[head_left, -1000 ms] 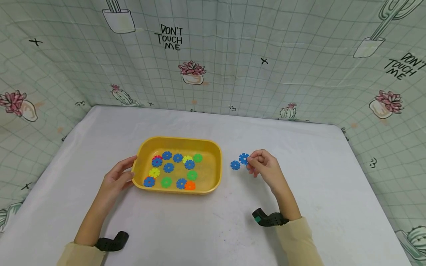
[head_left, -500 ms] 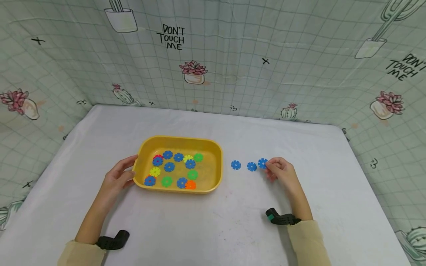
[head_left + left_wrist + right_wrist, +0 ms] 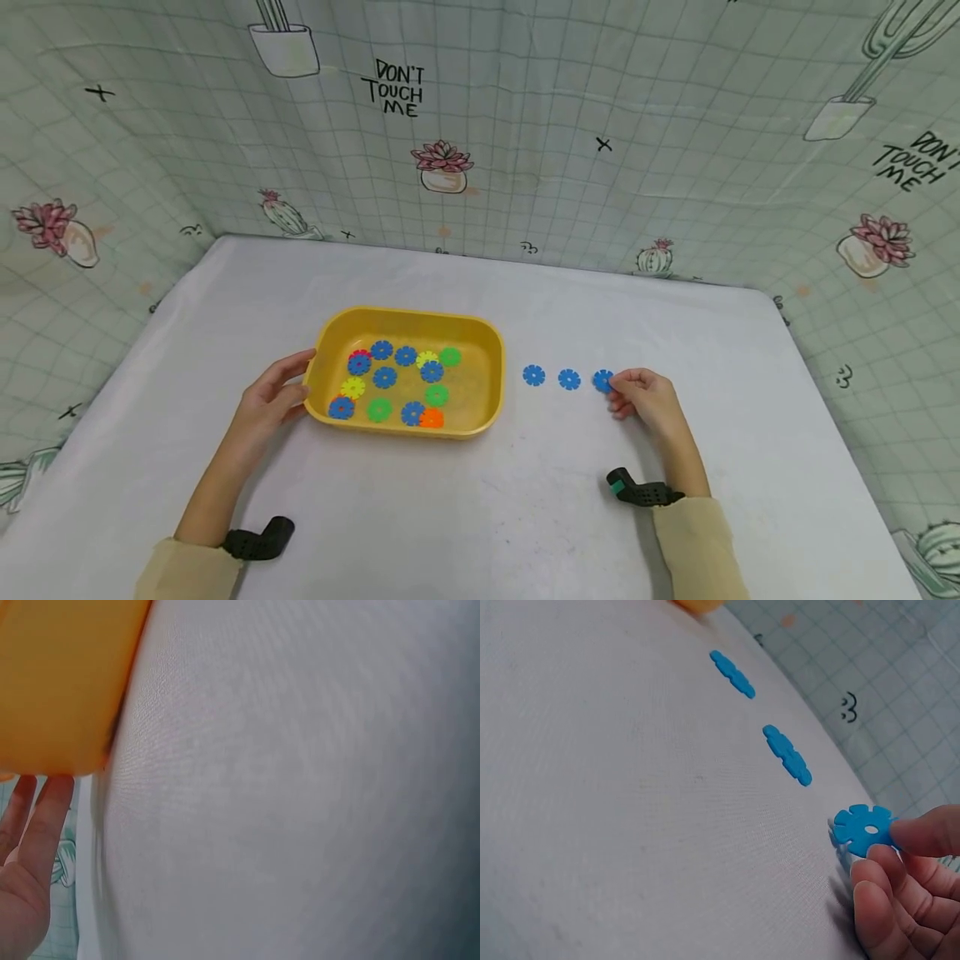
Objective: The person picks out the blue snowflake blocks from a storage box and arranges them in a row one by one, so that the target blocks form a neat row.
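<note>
Between thumb and fingers my right hand (image 3: 651, 398) pinches a blue notched plastic disc (image 3: 861, 828) with a small hole in its middle, low over the white table. Left of it, two like blue discs (image 3: 569, 379) (image 3: 534, 375) lie flat in a row. My left hand (image 3: 270, 398) touches the left end of a yellow tray (image 3: 476, 425) with extended fingertips; in the left wrist view two fingers (image 3: 46, 825) reach the tray's end wall. Inside the tray lie several notched discs, among them a green disc (image 3: 379, 410), an orange disc (image 3: 431, 417) and a yellow disc (image 3: 352, 387).
White cloth covers the table (image 3: 450, 517). Behind it hangs a pale green checked curtain (image 3: 525, 100) printed with cacti and lettering. Each wrist wears a black camera strap (image 3: 259, 540).
My right hand has moved right, from beside the tray to the end of the row. One blue disc was left lying on the table, while another stays pinched. My left hand keeps its place.
</note>
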Tool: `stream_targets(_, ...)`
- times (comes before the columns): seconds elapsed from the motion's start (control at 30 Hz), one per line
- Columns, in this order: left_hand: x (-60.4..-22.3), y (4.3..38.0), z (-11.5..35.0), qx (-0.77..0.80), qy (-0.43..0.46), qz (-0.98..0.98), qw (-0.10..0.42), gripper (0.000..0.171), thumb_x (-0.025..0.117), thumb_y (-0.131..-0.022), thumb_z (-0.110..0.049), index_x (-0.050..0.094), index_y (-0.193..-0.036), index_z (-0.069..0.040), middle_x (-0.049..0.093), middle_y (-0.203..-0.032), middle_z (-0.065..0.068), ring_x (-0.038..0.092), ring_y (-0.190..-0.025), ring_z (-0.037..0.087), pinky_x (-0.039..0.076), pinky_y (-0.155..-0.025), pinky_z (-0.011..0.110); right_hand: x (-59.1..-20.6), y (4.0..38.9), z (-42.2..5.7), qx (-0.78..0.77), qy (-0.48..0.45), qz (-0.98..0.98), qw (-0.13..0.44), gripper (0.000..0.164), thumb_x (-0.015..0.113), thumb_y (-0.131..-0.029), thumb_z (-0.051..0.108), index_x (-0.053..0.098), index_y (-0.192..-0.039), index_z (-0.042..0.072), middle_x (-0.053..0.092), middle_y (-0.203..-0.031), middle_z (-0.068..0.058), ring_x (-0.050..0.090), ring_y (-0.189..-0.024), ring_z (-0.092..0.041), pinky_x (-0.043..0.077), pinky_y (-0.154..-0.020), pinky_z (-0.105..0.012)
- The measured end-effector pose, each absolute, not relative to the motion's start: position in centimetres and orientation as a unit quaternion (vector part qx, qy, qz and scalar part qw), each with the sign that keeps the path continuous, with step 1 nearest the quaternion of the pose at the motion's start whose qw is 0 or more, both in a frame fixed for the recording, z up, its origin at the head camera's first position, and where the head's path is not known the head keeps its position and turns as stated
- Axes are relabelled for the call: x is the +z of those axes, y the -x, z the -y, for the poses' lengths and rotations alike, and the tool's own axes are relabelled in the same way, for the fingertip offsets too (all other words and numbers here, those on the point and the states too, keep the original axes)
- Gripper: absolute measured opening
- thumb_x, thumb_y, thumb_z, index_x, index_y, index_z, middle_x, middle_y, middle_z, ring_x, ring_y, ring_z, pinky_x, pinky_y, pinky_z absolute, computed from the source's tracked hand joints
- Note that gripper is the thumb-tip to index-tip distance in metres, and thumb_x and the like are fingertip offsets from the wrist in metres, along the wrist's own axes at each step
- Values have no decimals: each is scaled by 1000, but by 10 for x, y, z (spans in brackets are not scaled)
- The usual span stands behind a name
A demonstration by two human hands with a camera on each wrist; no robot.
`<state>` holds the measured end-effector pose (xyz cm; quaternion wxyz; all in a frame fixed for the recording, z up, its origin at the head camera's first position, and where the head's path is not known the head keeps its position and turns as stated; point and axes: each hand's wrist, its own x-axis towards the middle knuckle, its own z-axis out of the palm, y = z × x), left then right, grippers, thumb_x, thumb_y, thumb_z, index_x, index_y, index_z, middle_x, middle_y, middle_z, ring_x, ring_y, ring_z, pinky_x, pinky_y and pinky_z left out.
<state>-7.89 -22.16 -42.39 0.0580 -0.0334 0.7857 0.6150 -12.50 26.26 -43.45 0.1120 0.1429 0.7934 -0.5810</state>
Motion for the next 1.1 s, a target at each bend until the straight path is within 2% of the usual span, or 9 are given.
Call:
stream_targets(0.2,-423,80,219,622,26,-781,56,46,47,-97,-20,38,-140,-7,44,-130,4,56,-97,-5,50,-79,12,-433,126,-269,-567,-161,-798,125,25,56,-92,14,50,-104,-6,61,-66,5,60,-52,-5,54,-55,-22)
stream_targets(0.5,-422,80,219,609,32,-790,57,47,46,-97,-21,37,-141,-9,41,-136,15,54,-97,-7,49,-79,12,-434,128,-268,-541,-186,-809,138,25,56,-91,15,52,-102,-7,60,-63,4,58,-49,-5,53,-51,-22)
stream_targets(1.1,-421,79,221,612,33,-788,56,46,46,-97,-20,38,-141,-8,43,-134,11,55,-97,-6,49,-79,12,-435,132,-266,-531,-192,-811,156,26,55,-91,13,52,-104,-10,61,-58,3,61,-48,-7,54,-51,-23)
